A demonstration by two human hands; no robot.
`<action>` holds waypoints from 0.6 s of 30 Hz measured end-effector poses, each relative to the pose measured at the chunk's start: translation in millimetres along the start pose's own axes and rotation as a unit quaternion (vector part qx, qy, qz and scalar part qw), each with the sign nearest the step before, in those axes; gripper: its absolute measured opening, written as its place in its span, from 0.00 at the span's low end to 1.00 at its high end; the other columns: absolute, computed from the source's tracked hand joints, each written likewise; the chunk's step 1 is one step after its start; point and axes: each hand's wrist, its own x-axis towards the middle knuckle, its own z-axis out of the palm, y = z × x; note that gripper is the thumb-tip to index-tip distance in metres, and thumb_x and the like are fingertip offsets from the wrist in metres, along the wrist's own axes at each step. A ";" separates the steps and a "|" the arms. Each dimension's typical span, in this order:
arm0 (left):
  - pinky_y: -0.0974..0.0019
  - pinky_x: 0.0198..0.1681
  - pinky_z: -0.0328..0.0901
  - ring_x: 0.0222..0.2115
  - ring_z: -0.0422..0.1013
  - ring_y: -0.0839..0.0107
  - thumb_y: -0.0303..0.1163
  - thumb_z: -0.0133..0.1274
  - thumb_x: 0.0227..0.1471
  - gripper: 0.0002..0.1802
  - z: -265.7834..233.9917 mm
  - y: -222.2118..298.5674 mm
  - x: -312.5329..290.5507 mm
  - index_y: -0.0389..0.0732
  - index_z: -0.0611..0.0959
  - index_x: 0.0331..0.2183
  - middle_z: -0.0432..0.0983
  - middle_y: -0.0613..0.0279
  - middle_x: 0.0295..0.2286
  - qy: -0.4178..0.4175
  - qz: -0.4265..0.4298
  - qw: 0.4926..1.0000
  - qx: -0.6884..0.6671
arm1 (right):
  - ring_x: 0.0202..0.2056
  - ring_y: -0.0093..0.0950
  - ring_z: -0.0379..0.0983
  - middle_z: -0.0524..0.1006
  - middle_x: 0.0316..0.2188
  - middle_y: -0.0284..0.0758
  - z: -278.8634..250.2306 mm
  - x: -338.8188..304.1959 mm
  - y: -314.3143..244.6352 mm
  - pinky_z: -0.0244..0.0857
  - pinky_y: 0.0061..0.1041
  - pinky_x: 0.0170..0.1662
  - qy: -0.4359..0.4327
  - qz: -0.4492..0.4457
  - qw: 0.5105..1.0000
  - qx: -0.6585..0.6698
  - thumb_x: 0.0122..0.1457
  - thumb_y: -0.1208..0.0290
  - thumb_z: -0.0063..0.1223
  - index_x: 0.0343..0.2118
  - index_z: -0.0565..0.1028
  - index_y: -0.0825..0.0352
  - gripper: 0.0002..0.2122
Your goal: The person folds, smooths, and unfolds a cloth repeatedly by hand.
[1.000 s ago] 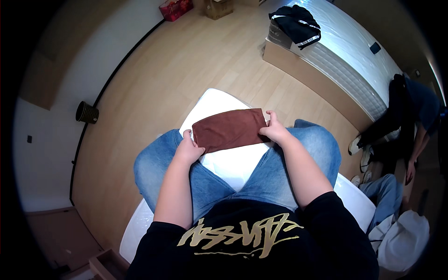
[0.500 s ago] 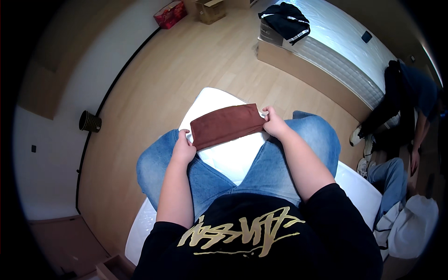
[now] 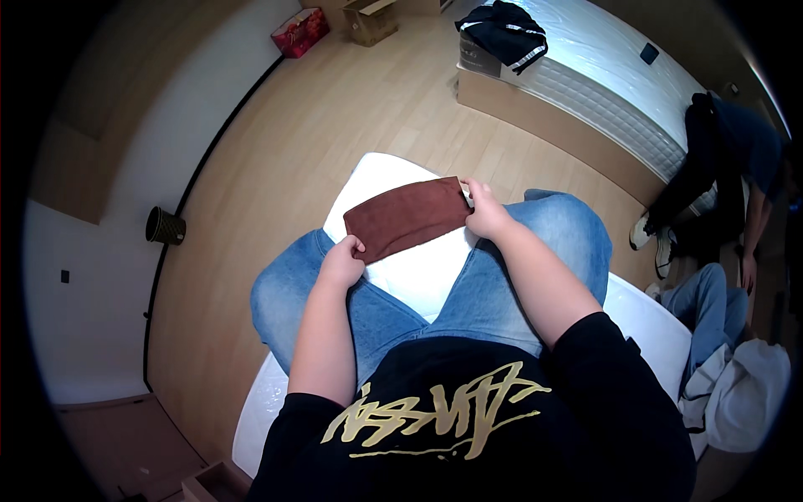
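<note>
L hand [image 3: 341,263] & R hand [image 3: 488,212] gripping opp. ends of brn cloth [image 3: 406,219] over wht surface [image 3: 414,289].

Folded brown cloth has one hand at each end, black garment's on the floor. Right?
Not the floor: the black garment lies on the plastic-wrapped mattress, as the head view shows. The left hand and right hand are at opposite ends of the folded brown cloth.

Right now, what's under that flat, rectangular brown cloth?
A bright white surface shows beyond the far and near edges of the brown cloth; the part directly beneath is covered and cannot be seen.
</note>
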 end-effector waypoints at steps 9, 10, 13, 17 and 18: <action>0.69 0.40 0.70 0.34 0.74 0.74 0.16 0.55 0.50 0.12 -43.1 -10.8 1.7 0.37 0.81 0.39 0.78 0.62 0.34 0.003 0.053 0.764 -0.643 | 0.30 0.14 0.64 0.68 0.42 0.29 -35.4 5.8 -29.4 0.65 0.14 0.36 0.069 0.021 0.904 0.421 0.45 0.90 0.53 0.53 0.71 0.66 0.28; 0.69 0.40 0.70 0.34 0.74 0.74 0.16 0.55 0.50 0.12 -43.9 -6.9 0.6 0.37 0.81 0.39 0.78 0.62 0.34 0.002 0.051 0.764 -0.643 | 0.30 0.14 0.64 0.68 0.42 0.29 -37.5 5.3 -34.0 0.65 0.14 0.36 0.069 0.023 0.904 0.421 0.45 0.90 0.53 0.53 0.71 0.66 0.28; 0.75 0.40 0.68 0.34 0.72 0.76 0.11 0.56 0.48 0.19 -44.2 -0.8 -1.6 0.33 0.79 0.43 0.77 0.62 0.36 0.012 0.074 0.778 -0.624 | 0.31 0.16 0.68 0.71 0.41 0.30 -42.6 4.8 -42.3 0.66 0.15 0.37 0.094 0.010 0.892 0.442 0.46 0.89 0.54 0.51 0.74 0.67 0.25; 0.74 0.43 0.69 0.36 0.73 0.76 0.13 0.57 0.50 0.17 -37.5 3.8 -1.1 0.33 0.80 0.43 0.78 0.61 0.37 0.044 0.065 0.810 -0.581 | 0.35 0.19 0.73 0.76 0.37 0.30 -44.5 6.3 -39.4 0.69 0.20 0.40 0.052 0.012 0.919 0.390 0.50 0.87 0.55 0.40 0.80 0.70 0.13; 0.74 0.44 0.70 0.36 0.74 0.76 0.14 0.58 0.51 0.16 -36.4 5.1 0.3 0.32 0.80 0.43 0.78 0.61 0.37 0.088 0.067 0.839 -0.533 | 0.37 0.21 0.75 0.77 0.36 0.30 -43.7 6.3 -39.5 0.70 0.21 0.41 0.061 -0.031 0.934 0.350 0.52 0.86 0.55 0.37 0.82 0.71 0.10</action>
